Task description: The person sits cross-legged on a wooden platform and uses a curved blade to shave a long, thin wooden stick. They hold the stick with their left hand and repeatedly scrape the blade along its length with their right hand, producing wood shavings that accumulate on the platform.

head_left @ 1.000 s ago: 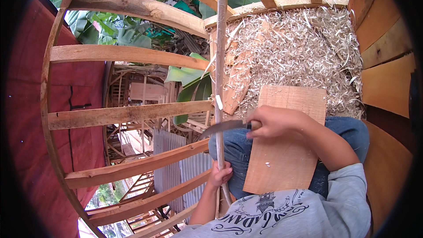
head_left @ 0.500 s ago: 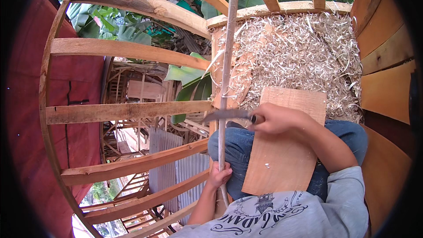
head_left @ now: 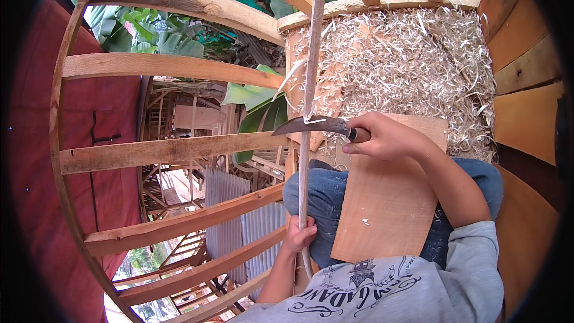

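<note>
My left hand (head_left: 298,235) is closed around a long, thin wooden stick (head_left: 304,179) near its lower end, beside my left knee. The stick runs up past the far edge of the view. In my right hand (head_left: 382,136) is a knife (head_left: 314,124) with a curved dark blade and a brown handle, its tip pointing left. The blade lies across the stick, and a pale curl of wood shows where they meet. A flat wooden board (head_left: 388,203) rests on my lap beneath my right forearm, with a small shaving on it.
Wood shavings (head_left: 412,66) thickly cover the floor ahead. Wooden rails (head_left: 173,152) with gaps between them stand on the left, beside a red sheet (head_left: 101,161). Plank walling (head_left: 526,125) rises on the right. Corrugated metal sheets (head_left: 224,203) and banana leaves (head_left: 257,101) lie beyond the rails.
My right hand and the knife have moved up along the stick, away from me. A wood curl now shows at the blade. My left hand keeps its grip in nearly the same place.
</note>
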### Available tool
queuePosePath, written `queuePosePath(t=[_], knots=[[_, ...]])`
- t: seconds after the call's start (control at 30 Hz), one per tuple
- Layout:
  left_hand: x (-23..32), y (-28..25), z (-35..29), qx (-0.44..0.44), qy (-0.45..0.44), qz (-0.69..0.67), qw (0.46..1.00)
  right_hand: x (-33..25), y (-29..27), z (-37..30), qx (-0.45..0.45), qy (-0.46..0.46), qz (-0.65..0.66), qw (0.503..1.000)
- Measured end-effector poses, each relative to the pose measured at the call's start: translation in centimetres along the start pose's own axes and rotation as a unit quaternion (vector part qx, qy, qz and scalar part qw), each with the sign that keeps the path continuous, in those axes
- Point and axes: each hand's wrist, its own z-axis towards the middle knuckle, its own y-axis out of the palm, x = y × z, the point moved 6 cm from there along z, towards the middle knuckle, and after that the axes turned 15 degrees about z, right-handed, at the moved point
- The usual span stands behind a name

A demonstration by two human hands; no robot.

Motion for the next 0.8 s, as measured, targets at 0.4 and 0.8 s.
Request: queuePosePath(t=[0.4,0.8], knots=[[0.7,0.1,0.1,-0.005,0.005,0.013,1.000,2.3,4.0,-0.5,-0.140,-0.013,-0.120,0.983],[0.2,-0.3,-0.1,0.000,-0.001,-0.007,1.000,0.1,0.2,0.3,0.060,0.002,0.071,0.996]])
